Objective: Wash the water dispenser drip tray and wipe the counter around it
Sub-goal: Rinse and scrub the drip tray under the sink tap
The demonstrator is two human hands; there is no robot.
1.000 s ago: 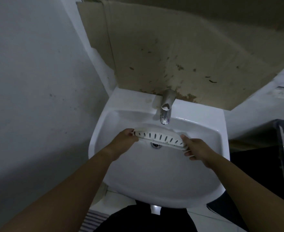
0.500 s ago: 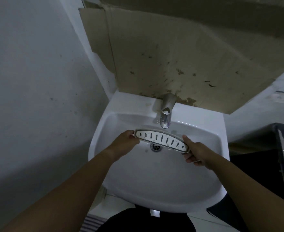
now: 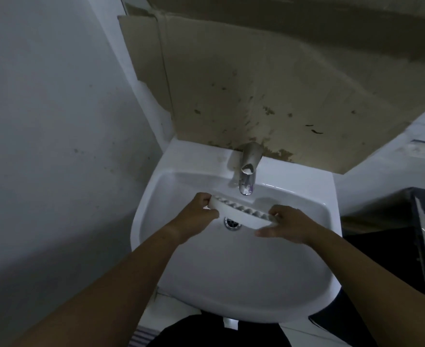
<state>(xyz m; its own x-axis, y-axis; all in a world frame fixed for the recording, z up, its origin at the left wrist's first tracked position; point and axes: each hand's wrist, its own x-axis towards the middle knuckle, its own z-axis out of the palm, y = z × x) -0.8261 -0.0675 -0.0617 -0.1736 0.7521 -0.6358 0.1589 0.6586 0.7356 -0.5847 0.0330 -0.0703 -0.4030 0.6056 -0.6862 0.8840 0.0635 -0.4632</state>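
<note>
Head view, near to far. Both forearms reach over the near rim of the sink (image 3: 231, 284) into the basin. The left hand (image 3: 194, 216) and right hand (image 3: 290, 227) each take one end of the tray (image 3: 241, 215), so neither is nearer. The tray hangs clear of the basin, directly above the drain (image 3: 232, 223) and just below the spout of the tap (image 3: 247, 176). Its long axis runs left to right, dipping slightly toward the right hand; its plain side wall faces the camera and its slotted face is turned away toward the tap. The left fingers (image 3: 203, 197) curl round the left end. The right fingers (image 3: 279, 211) hook over the right end, thumb lying beneath. No stream shows at the spout. Stained cardboard (image 3: 269, 83) stands behind
</note>
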